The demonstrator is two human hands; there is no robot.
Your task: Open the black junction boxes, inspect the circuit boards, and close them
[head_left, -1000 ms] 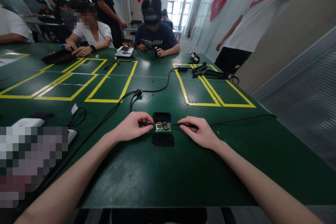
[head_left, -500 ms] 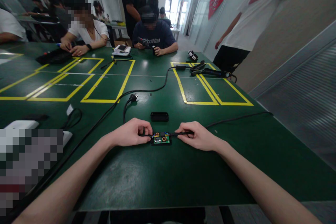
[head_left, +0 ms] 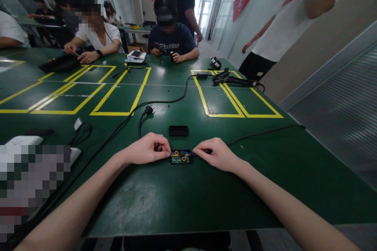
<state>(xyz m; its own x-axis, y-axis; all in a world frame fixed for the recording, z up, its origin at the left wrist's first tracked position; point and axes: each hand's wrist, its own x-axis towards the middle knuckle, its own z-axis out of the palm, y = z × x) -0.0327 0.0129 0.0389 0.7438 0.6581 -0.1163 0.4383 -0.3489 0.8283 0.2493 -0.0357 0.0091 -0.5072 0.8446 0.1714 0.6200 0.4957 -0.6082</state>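
Note:
A small green circuit board (head_left: 177,160) with copper coils lies in an open black plastic case on the green table. My left hand (head_left: 150,149) is closed at the case's left end, fingers pinched where a black cable enters; the cable inside the fingers is mostly hidden. At the right end, my right hand (head_left: 216,153) pinches the other black cable (head_left: 250,135), which runs off behind it to the right. Just beyond the board sits a separate black cover (head_left: 178,130). A black power plug (head_left: 149,110) on a cable lies past my left hand.
A long black cord (head_left: 153,102) crosses the table to a dark tool (head_left: 235,80) at the far right. Yellow tape (head_left: 112,114) marks rectangles. White items (head_left: 26,140) lie at the left. Several people sit or stand around the far side.
My right hand has slid left along its cable, closer to the case. The left hand stays at its end. In the background, a standing person has moved right.

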